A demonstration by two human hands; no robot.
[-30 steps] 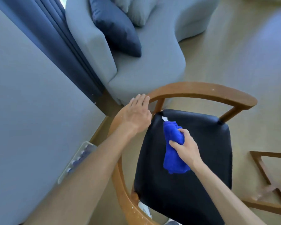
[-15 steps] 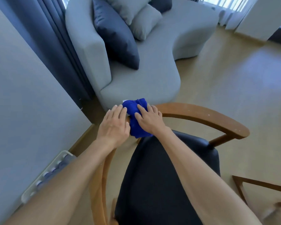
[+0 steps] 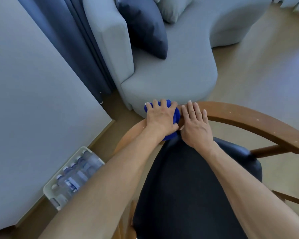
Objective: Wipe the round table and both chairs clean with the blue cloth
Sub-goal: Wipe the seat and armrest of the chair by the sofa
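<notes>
The blue cloth [image 3: 177, 115] lies bunched on the curved wooden back rail [image 3: 240, 116] of a chair with a black padded seat [image 3: 188, 187]. My left hand [image 3: 160, 116] covers the cloth, its fingers curled over the far side and its thumb tucked against the near side. Most of the cloth is hidden under that hand. My right hand [image 3: 195, 123] rests flat on the rail just right of the cloth, fingers straight and holding nothing. The round table is out of view.
A grey sofa [image 3: 171, 80] with a dark cushion [image 3: 145, 26] stands right behind the chair. A grey wall [image 3: 33, 100] and a dark curtain [image 3: 67, 40] are on the left. A white tray of bottles [image 3: 72, 178] sits on the floor by the wall.
The cloth went from my right hand on the seat up to the back rail and into my left hand. My right hand let go and moved right along the rail.
</notes>
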